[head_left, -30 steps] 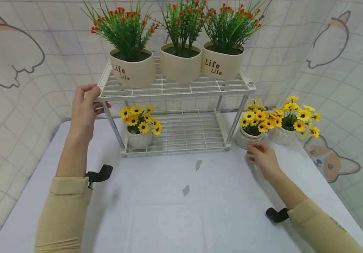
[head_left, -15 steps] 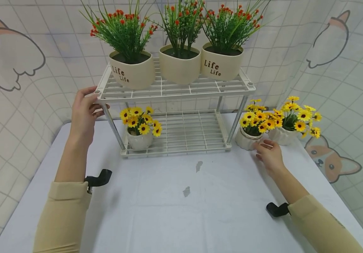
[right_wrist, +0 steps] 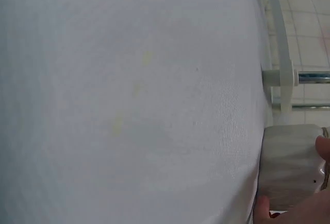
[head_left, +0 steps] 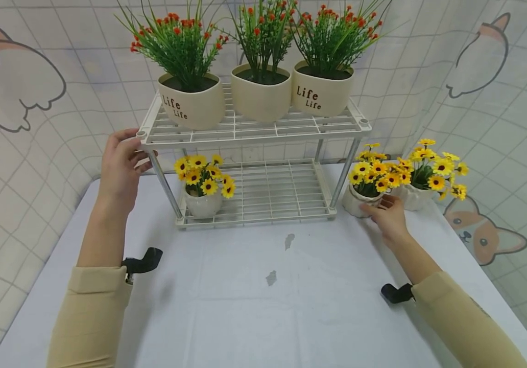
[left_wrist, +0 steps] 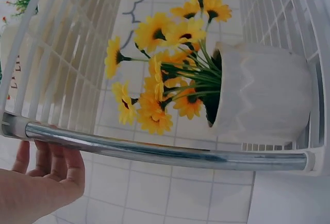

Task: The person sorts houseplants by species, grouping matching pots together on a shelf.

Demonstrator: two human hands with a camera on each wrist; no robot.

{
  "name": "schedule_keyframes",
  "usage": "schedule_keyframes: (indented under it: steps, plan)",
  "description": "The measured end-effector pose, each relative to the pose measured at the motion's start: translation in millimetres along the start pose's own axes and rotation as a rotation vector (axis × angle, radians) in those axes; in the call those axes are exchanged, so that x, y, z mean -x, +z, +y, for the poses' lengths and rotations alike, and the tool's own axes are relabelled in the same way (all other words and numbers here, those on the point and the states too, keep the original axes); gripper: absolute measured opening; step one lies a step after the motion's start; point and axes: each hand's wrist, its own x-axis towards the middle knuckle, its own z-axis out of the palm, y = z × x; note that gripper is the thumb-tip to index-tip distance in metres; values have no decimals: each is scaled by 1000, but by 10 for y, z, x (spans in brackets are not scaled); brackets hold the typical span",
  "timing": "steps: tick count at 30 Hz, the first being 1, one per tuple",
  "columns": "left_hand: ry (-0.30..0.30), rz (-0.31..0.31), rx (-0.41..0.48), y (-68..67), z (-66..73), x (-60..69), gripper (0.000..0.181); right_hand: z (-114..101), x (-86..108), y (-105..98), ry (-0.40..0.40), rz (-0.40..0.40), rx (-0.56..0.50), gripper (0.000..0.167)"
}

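Note:
In the head view, my left hand [head_left: 120,171] holds the top left front corner of the white wire shelf rack [head_left: 254,138]. The left wrist view shows that hand's curled fingers [left_wrist: 58,165] going behind the chrome post [left_wrist: 165,152]. To the right of the rack, my right hand [head_left: 389,219] grips a small white flower pot [head_left: 354,203] of yellow daisies [head_left: 369,173], thumb in front and fingers on its right side. Twine around this pot [right_wrist: 289,162] shows in the right wrist view. A similar daisy pot [head_left: 202,204] stands on the lower shelf, at its left end.
Another daisy pot [head_left: 412,197] stands behind and right of the gripped one. Three cream planters [head_left: 261,97] with red-flowered plants line the top shelf. A white cloth [head_left: 226,296] with two grey marks covers the table, and a tile-patterned curtain [head_left: 93,61] hangs behind.
My right hand has come up against the right-hand daisy pot, its fingers passing round the pot's right side. My left hand stays at the rack corner.

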Motion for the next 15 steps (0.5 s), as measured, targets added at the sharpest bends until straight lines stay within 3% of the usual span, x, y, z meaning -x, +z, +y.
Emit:
schedule_keyframes:
  steps: [6,15]
  plan:
    - [-44,-32,48,1,29,9,28,8,-53,64,-44,32,42,103]
    - [-15,-56,20,4,24,6,29,-45,-108,130,-199,43,-14,111]
